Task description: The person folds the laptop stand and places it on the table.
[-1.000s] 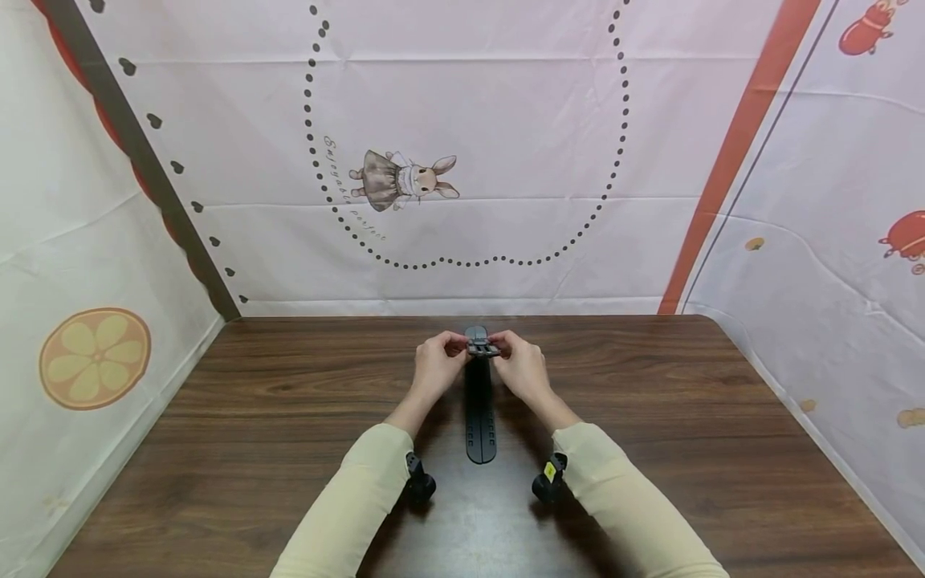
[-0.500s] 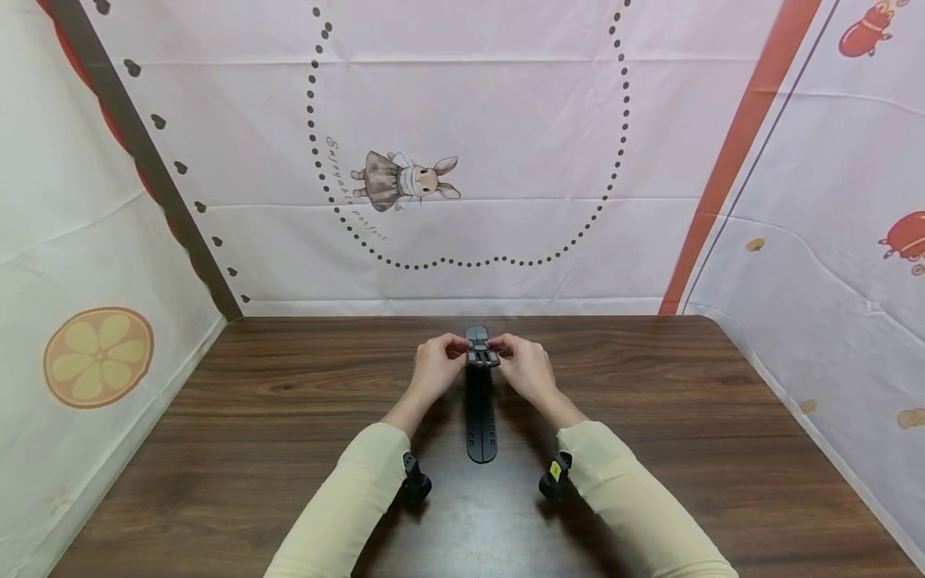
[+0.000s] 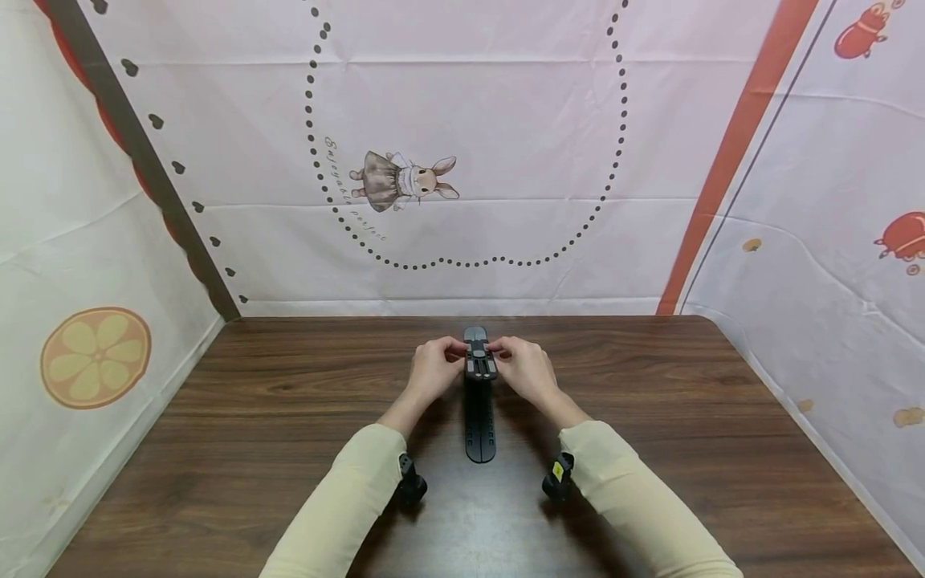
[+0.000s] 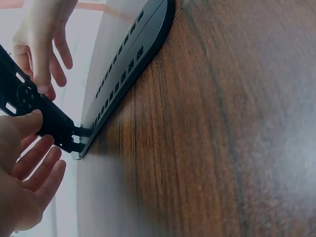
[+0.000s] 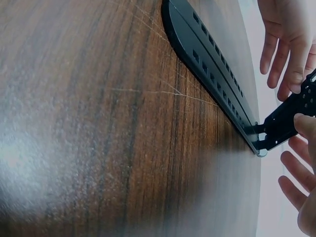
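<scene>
A black folding stand has its long base on the table, with rounded ends and two rows of small slots. Hinged at the base's far part is a raised plate, tilted up; its hinge arms show in the left wrist view. My left hand pinches the plate's left edge, thumb on its face and other fingers spread. From the opposite side, my right hand pinches the right edge. In the right wrist view the plate runs off the frame's right side.
Brown wooden table reaches a white printed cloth just behind the stand. Similar cloth hangs on both sides. A small black wrist camera sits at the left cuff, another camera at the right cuff.
The raised plate has swung toward me, its near edge dropping lower in the head view and more of its face showing. Both hands stay on its edges; the base has not moved.
</scene>
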A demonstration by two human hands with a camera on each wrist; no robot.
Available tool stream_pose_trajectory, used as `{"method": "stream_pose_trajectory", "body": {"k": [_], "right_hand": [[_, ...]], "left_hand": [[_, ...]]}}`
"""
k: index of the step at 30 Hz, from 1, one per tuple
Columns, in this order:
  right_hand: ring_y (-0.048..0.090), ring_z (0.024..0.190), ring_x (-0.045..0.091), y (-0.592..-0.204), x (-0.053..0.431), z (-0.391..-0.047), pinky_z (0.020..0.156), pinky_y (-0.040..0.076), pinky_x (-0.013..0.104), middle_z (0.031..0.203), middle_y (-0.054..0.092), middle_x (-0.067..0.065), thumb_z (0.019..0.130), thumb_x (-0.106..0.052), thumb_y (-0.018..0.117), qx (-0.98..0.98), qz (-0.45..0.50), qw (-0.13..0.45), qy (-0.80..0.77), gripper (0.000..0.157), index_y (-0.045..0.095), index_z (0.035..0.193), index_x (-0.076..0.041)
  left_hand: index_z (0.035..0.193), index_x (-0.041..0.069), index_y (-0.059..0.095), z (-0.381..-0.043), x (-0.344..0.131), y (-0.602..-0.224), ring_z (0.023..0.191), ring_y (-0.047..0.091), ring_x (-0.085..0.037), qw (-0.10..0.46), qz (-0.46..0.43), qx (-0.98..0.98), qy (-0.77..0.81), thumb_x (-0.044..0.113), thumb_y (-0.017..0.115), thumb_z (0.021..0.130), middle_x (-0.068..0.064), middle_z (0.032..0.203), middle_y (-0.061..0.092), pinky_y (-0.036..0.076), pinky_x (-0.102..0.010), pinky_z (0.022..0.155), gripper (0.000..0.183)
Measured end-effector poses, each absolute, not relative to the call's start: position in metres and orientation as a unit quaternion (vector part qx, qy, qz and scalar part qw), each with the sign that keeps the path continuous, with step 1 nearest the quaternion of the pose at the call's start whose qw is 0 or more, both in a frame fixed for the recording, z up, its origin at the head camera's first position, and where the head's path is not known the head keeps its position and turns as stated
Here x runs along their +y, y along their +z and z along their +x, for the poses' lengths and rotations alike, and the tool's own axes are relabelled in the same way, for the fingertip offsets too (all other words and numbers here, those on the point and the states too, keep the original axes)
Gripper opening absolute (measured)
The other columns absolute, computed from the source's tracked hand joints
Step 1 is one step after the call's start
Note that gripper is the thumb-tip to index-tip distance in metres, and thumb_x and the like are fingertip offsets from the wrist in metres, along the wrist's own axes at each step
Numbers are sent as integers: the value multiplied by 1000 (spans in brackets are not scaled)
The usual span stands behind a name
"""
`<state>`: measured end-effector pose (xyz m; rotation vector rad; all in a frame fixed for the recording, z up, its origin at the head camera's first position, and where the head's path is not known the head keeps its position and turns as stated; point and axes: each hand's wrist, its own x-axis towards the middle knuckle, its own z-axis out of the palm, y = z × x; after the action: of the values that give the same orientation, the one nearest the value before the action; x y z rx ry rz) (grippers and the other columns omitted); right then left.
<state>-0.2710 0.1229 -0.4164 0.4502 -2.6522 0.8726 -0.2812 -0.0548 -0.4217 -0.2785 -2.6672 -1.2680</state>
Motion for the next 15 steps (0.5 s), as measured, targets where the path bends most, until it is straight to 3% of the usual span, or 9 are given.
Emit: {"method": "stream_pose_trajectory", "body": {"k": [15], "right_hand": [[65,90,17,-418,124,-267,73,52,37,100,66,0,81,-17,70,-935,181,129,275,21,67,102,-14]], "left_hand": [[97,13,69,-277,-60,-423,83,65,-15,62,-104,-911,-395,8,70,79,0,92,70,51,-31,75,19]]}}
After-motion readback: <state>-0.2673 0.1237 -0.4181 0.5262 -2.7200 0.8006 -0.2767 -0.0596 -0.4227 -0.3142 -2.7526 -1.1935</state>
